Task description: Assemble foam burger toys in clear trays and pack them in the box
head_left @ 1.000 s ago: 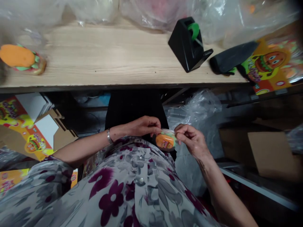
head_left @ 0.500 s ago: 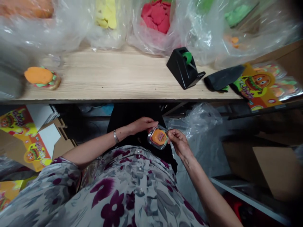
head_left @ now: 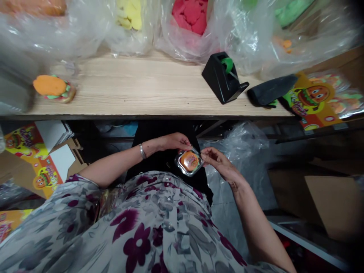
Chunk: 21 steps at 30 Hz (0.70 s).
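Over my lap I hold a small clear plastic container (head_left: 189, 162) with an orange burger-shaped toy inside it. My left hand (head_left: 174, 142) pinches its upper left edge. The fingers of my right hand (head_left: 219, 163) pinch its right edge. Both hands are closed on the container, below the front edge of the wooden table (head_left: 148, 91). A second burger toy (head_left: 54, 88) with an orange top lies on the table at the far left.
A black tape dispenser (head_left: 223, 77) with green tape and a black pouch (head_left: 271, 91) sit on the table's right. Clear bags of red (head_left: 190, 15), yellow (head_left: 128, 15) and green pieces line the back. Printed burger cartons (head_left: 36, 159) lie lower left, another (head_left: 315, 100) at right.
The container now lies flatter, its top facing up, and sits a little lower. The camera view tilted up over the last second, showing the bags at the back.
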### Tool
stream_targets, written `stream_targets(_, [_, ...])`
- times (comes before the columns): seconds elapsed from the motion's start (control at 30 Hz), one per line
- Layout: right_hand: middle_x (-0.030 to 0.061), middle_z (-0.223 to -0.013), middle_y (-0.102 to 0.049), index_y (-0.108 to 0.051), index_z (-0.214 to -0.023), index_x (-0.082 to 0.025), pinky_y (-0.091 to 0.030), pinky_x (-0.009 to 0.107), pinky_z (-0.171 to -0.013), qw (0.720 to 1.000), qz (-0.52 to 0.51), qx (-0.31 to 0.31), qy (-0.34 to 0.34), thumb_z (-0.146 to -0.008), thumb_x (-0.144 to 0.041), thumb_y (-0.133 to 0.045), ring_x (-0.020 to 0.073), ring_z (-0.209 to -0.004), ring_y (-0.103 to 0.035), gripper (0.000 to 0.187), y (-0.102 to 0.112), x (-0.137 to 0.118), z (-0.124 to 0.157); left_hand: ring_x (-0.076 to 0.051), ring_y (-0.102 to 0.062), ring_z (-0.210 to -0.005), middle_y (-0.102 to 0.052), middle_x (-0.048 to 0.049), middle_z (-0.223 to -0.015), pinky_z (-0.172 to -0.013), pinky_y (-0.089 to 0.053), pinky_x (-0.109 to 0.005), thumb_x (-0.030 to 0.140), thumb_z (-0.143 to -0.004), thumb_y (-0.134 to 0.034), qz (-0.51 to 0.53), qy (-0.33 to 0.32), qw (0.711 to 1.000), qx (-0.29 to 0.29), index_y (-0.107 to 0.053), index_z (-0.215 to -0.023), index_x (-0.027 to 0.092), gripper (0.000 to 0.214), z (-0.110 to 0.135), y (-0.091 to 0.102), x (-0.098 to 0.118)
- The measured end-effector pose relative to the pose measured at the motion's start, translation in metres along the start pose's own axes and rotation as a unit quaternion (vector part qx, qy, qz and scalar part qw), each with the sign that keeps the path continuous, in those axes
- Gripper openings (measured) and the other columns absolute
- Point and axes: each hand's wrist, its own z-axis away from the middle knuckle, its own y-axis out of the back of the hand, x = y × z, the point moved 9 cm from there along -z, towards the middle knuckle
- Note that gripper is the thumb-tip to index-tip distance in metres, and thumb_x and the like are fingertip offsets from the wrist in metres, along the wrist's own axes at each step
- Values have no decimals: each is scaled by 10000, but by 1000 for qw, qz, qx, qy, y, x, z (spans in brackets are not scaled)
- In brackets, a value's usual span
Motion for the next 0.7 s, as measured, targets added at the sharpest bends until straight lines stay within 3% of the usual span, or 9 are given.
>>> stream_targets(0.17, [-32, -673, -550, -633, -768, -180, -346, 224, -575, 1000, -10, -3, 17, -680, -437, -737, 91, -603, -457, 291, -11, -7, -13, -79, -486, -588, -607, 1, -699, -561, -370, -211, 411, -698, -688, -120, -21, 992, -46, -643, -810, 108, 326, -12, -7, 10])
stream_targets(0.3, [-32, -661, -545, -615, -739, -187, -356, 229, -600, 996, -69, 41, 28, -674, -423, -744, 100, -605, -457, 277, -13, 11, -6, -99, -492, -629, -602, -4, -719, -565, -363, -213, 520, -793, -549, -199, -36, 979, 19, -636, -852, 124, 410, 9, 0, 8])
stream_targets(0.47, [-29, -684, -547, -612, -749, -196, -359, 224, -596, 991, -106, 82, 7, -697, -416, -731, 103, -608, -455, 255, -13, 30, 15, -108, -512, -679, -593, -10, -765, -589, -383, -209, 520, -832, -496, -155, -33, 986, 47, -598, -897, 137, 402, 46, -11, -12])
stream_targets(0.7, [-16, -758, -621, -661, -857, -214, -401, 232, -647, 994, -102, 41, -28, -670, -391, -761, 119, -681, -532, 277, -18, 30, 19, -101, -487, -663, -572, -8, -756, -588, -367, -207, 392, -869, -474, -207, -48, 973, 94, -593, -868, 134, 284, 51, -21, -11])
